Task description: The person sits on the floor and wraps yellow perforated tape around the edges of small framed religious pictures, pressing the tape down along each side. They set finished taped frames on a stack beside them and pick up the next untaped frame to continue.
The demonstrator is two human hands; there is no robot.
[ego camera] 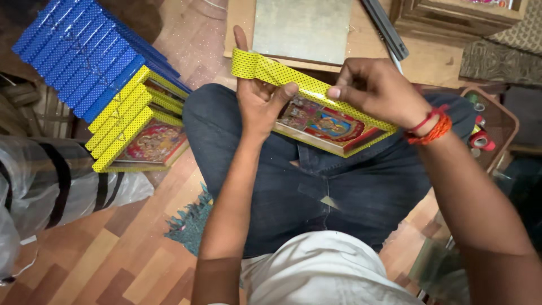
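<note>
A framed colourful picture (330, 127) rests on my lap, tilted, with a yellow dotted tape strip (282, 73) running along its far edge. My left hand (257, 99) grips the picture's left end, its thumb pressing the tape and index finger pointing up. On the right end, my right hand (375, 90) pinches the tape against the frame's edge; red thread bands circle that wrist.
A fanned stack of bordered pictures, blue ones (84, 53) over yellow ones (127, 121), lies on the floor to my left. A plastic-wrapped bundle (62, 183) sits lower left. A wooden board with a grey sheet (302, 28) lies ahead, a tray with small items (488, 133) at right.
</note>
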